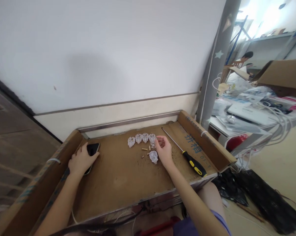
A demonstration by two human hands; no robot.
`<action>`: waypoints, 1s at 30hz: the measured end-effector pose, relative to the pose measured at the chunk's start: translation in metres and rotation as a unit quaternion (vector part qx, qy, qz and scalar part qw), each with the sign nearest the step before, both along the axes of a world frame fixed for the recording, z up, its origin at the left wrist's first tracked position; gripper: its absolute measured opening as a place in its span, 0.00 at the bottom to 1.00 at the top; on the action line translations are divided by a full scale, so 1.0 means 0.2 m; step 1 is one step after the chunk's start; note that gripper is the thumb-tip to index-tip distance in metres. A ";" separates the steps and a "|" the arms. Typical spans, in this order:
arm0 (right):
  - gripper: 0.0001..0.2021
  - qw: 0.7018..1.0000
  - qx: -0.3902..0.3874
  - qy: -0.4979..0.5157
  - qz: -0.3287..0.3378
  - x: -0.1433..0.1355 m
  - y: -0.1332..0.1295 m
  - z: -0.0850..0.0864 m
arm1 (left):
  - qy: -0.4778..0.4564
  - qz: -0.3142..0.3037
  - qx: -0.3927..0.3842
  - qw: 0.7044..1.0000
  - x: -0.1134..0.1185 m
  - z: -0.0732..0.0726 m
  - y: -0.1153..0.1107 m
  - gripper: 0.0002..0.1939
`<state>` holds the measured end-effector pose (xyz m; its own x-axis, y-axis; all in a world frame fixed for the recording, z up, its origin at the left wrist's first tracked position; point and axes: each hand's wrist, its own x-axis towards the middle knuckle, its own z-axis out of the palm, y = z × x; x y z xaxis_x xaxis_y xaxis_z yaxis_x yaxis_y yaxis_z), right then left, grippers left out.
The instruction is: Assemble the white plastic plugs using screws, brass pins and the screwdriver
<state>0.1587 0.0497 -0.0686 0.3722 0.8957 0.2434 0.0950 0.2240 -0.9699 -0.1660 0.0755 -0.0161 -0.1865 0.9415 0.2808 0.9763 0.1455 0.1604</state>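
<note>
My left hand [82,160] is wrapped over a dark phone [93,149] lying on the left of the cardboard-covered tabletop [118,183]. My right hand [164,150] has its fingers curled in a pinch at the right side of a clear plug [151,137], rightmost in a row. Beside it stand more clear plugs with metal pins, such as the plug [138,138] and the leftmost plug [131,141]. Below my right fingertips lies a clear plug shell [153,157]. Small brass pieces [144,149] are scattered next to it.
A screwdriver [192,163] with a black and yellow handle lies to the right, its tip pointing away. Raised cardboard walls [207,139] edge the tabletop. A grey post [213,65] stands at the back right; beyond are a cluttered table [243,114] and a person [245,59].
</note>
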 end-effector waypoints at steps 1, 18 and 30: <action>0.14 1.000 0.001 0.000 0.000 0.00 0.00 0.00 | 0.007 0.007 -0.004 1.000 0.00 0.00 0.00 0.36; 0.14 1.000 0.001 -0.003 -0.003 0.00 -0.02 0.02 | 0.114 0.041 0.011 0.993 0.02 0.00 -0.44 0.22; 0.14 1.000 0.006 -0.001 -0.002 0.00 -0.02 0.01 | 0.127 0.029 0.035 0.991 0.01 -0.01 -0.44 0.20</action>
